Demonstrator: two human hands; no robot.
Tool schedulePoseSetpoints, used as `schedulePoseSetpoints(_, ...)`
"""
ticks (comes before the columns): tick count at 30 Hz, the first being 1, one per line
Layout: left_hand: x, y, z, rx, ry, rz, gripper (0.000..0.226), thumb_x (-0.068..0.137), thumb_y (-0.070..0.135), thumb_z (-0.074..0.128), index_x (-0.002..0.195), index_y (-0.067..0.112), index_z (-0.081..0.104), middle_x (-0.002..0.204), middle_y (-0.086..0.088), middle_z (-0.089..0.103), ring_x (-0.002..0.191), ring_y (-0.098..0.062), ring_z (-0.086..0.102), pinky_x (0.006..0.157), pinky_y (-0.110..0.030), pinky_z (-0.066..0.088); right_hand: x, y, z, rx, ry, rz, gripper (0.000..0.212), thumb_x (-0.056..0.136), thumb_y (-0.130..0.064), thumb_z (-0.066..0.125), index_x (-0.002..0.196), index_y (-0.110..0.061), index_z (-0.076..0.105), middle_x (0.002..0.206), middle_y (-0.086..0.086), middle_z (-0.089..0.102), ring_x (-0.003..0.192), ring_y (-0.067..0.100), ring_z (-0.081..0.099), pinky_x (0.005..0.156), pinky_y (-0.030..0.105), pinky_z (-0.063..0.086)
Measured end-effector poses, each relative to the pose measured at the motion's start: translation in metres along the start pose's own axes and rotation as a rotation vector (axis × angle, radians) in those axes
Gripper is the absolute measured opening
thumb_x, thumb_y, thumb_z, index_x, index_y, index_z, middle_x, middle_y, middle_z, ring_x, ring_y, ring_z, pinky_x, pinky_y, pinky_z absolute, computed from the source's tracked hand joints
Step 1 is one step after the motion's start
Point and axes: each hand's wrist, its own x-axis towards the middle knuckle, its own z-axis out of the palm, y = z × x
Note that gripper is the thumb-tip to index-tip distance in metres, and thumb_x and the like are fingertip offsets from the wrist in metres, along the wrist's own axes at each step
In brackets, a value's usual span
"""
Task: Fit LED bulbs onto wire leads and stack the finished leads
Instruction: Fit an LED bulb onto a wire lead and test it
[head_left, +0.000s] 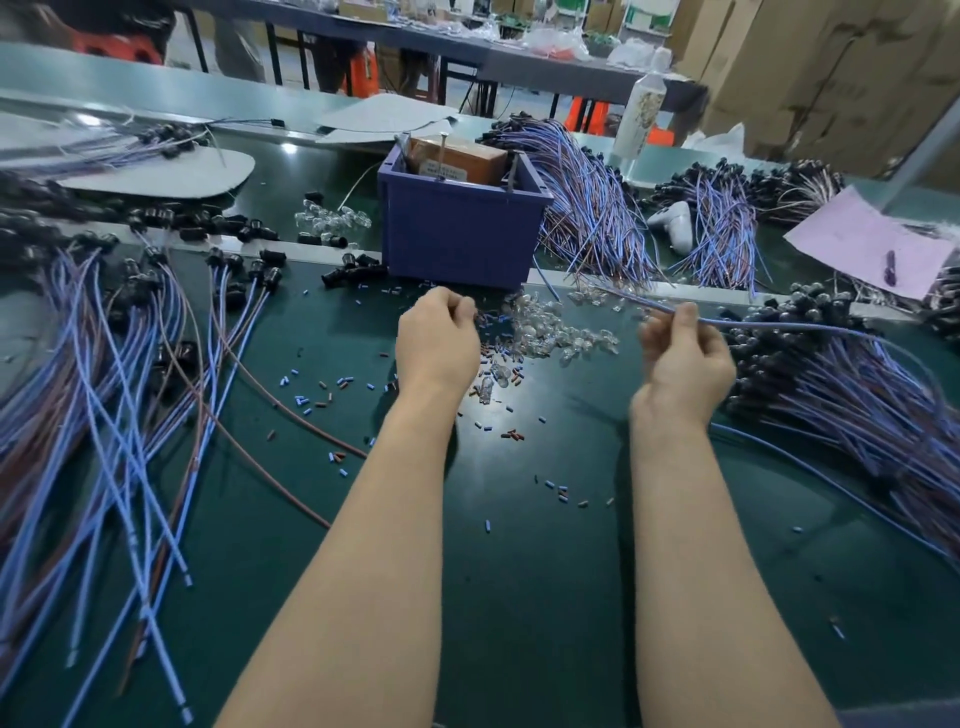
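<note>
My right hand (683, 353) pinches a blue wire lead (779, 326) that runs from the fingers off to the right, toward a big pile of leads with black sockets (852, 395). My left hand (435, 340) hovers with curled fingers at the left edge of a heap of clear LED bulbs (556, 330); whether it holds a bulb is hidden by the fingers. Another spread of blue and brown leads with black sockets (130, 374) lies on the left of the green bench.
A purple bin (462, 228) with an orange box inside stands just behind the bulbs. More lead bundles (597, 208) lie behind it to the right, with a pink sheet (872, 244) at far right. Small blue and red insulation scraps (322, 389) litter the mat.
</note>
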Motion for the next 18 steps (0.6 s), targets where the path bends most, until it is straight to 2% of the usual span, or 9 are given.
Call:
schedulePoseSetpoints(3, -0.006, 0.010, 0.005, -0.017, 0.012, 0.027, 0.021, 0.097, 0.012, 0.044, 0.103, 0.010, 0.064, 0.105, -0.006, 0.065, 0.099, -0.025, 0.058, 0.090, -0.032, 0.043, -0.009, 0.008, 0.005, -0.024, -0.074, 0.060, 0.021, 0.094, -0.008, 0.056, 0.073, -0.009, 0.054, 0.052, -0.004, 0.063, 0.046, 0.003, 0.059, 0.052, 0.015, 0.051)
schedulePoseSetpoints(5, -0.010, 0.014, 0.009, 0.004, -0.025, 0.055, 0.028, 0.093, 0.006, 0.043, 0.110, 0.012, 0.065, 0.119, -0.007, 0.059, 0.110, -0.026, 0.054, 0.100, -0.039, 0.040, -0.015, 0.013, 0.010, -0.036, -0.121, 0.108, 0.020, 0.094, -0.009, 0.056, 0.074, -0.008, 0.056, 0.051, -0.005, 0.064, 0.048, 0.003, 0.060, 0.052, 0.015, 0.052)
schedulePoseSetpoints(6, -0.011, 0.015, 0.010, -0.001, -0.037, 0.060, 0.029, 0.092, 0.006, 0.044, 0.111, 0.014, 0.065, 0.122, -0.007, 0.056, 0.112, -0.025, 0.052, 0.101, -0.038, 0.039, -0.016, 0.014, 0.012, -0.036, -0.132, 0.133, 0.019, 0.094, -0.009, 0.056, 0.075, -0.008, 0.057, 0.052, -0.005, 0.064, 0.049, 0.004, 0.061, 0.053, 0.015, 0.052)
schedulePoseSetpoints(8, -0.011, 0.015, 0.011, -0.065, -0.070, 0.078, 0.024, 0.093, 0.014, 0.049, 0.108, 0.014, 0.067, 0.116, -0.006, 0.059, 0.106, -0.021, 0.054, 0.095, -0.028, 0.041, -0.018, 0.016, 0.013, -0.024, -0.155, 0.177, 0.019, 0.094, -0.009, 0.055, 0.076, -0.007, 0.058, 0.053, -0.004, 0.065, 0.050, 0.004, 0.061, 0.054, 0.015, 0.053)
schedulePoseSetpoints(10, -0.014, 0.021, 0.014, -0.180, -0.160, 0.095, 0.022, 0.094, 0.022, 0.052, 0.105, 0.011, 0.068, 0.102, -0.004, 0.067, 0.092, -0.016, 0.059, 0.081, -0.020, 0.042, -0.021, 0.017, 0.015, 0.003, -0.192, 0.229, 0.020, 0.095, -0.008, 0.054, 0.076, -0.007, 0.058, 0.053, -0.004, 0.065, 0.049, 0.003, 0.062, 0.055, 0.015, 0.053)
schedulePoseSetpoints(11, -0.017, 0.025, 0.016, -0.242, -0.218, 0.097, 0.023, 0.095, 0.023, 0.053, 0.104, 0.009, 0.069, 0.099, -0.005, 0.069, 0.089, -0.016, 0.060, 0.080, -0.021, 0.044, -0.024, 0.018, 0.017, 0.017, -0.218, 0.263, 0.020, 0.095, -0.008, 0.054, 0.076, -0.007, 0.058, 0.053, -0.003, 0.066, 0.050, 0.004, 0.062, 0.055, 0.015, 0.054)
schedulePoseSetpoints(14, -0.022, 0.031, 0.022, -0.390, -0.320, 0.085, 0.023, 0.097, 0.019, 0.050, 0.105, 0.004, 0.067, 0.102, -0.011, 0.070, 0.090, -0.019, 0.063, 0.088, -0.030, 0.049, -0.033, 0.021, 0.021, 0.010, -0.337, 0.353, 0.019, 0.095, -0.008, 0.053, 0.078, -0.005, 0.060, 0.060, 0.002, 0.067, 0.055, 0.010, 0.063, 0.059, 0.019, 0.055)
schedulePoseSetpoints(16, -0.022, 0.032, 0.023, -0.516, -0.292, 0.034, 0.020, 0.097, 0.012, 0.049, 0.104, 0.003, 0.065, 0.096, -0.011, 0.068, 0.083, -0.016, 0.060, 0.085, -0.032, 0.050, -0.040, 0.024, 0.022, -0.088, -0.396, 0.374, 0.019, 0.095, -0.012, 0.054, 0.079, -0.006, 0.063, 0.064, 0.005, 0.066, 0.054, 0.011, 0.060, 0.054, 0.019, 0.051)
schedulePoseSetpoints(18, -0.019, 0.030, 0.022, -0.614, -0.203, -0.030, 0.016, 0.097, 0.009, 0.048, 0.095, 0.006, 0.064, 0.089, -0.009, 0.064, 0.078, -0.017, 0.058, 0.077, -0.033, 0.050, -0.045, 0.023, 0.023, -0.293, -0.453, 0.335, 0.023, 0.095, -0.019, 0.055, 0.076, -0.009, 0.063, 0.062, 0.004, 0.059, 0.049, 0.009, 0.049, 0.047, 0.017, 0.042)
